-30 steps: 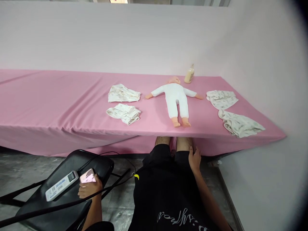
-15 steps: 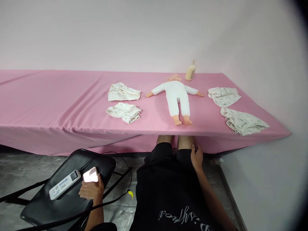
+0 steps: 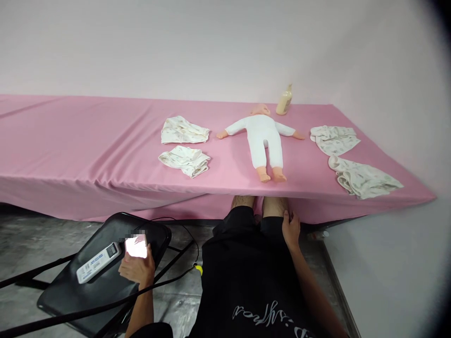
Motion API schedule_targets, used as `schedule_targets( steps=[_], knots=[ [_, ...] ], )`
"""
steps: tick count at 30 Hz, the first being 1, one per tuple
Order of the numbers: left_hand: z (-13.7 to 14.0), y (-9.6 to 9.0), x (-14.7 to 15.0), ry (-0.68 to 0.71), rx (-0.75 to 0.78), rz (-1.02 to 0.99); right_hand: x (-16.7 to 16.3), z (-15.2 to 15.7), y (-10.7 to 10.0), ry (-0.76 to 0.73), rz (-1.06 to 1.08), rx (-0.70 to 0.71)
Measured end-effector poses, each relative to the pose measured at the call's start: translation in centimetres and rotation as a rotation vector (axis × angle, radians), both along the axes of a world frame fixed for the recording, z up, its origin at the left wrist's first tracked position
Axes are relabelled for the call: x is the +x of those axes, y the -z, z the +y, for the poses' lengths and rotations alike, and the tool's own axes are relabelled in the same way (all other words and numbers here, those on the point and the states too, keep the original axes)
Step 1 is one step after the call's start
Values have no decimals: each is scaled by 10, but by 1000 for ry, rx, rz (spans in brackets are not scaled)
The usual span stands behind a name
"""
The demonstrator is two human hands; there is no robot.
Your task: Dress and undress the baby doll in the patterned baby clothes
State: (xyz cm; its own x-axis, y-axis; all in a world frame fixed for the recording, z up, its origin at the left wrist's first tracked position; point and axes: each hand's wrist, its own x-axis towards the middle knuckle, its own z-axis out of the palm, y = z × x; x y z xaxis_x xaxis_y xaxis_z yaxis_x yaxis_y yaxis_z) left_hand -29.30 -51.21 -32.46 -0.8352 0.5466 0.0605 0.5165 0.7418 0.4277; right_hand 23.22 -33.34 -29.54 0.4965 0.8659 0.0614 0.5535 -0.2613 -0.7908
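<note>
- left hand (image 3: 137,270) down on black folding chair (image 3: 70,293), fingers curled round phone (image 3: 136,247), screen lit, phone lying on the seat
- white remote-like device (image 3: 99,261) just beside phone on the seat, touching or not: can't tell
- black cable (image 3: 169,281) runs across chair edge
- right hand (image 3: 291,230) flat on own right knee, fingers loosely apart, holding nothing
- pink table (image 3: 70,141) ahead, baby doll (image 3: 264,141) on its back, arms out
- bottle (image 3: 283,100) just behind doll's head
- folded cloths left (image 3: 185,145) and right (image 3: 348,159) of doll
</note>
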Motion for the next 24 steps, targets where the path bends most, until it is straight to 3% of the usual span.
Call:
schedule_targets(
  steps=[3, 5, 10, 15, 24],
  knots=[
    [7, -1, -5, -30, -51, 211, 0, 0, 0, -4, 2, 0],
    [13, -2, -6, 22, -42, 238, 1, 0, 0, -5, 5, 0],
    [24, -5, -7, 74, 49, 202, 1, 0, 0, 6, 11, 8],
    [22, 7, -15, 75, 130, 163, 0, 1, 1, 20, 23, 12],
    [11, 22, -25, 29, 36, 144, 1, 1, 2, 17, 30, 18]
  ],
)
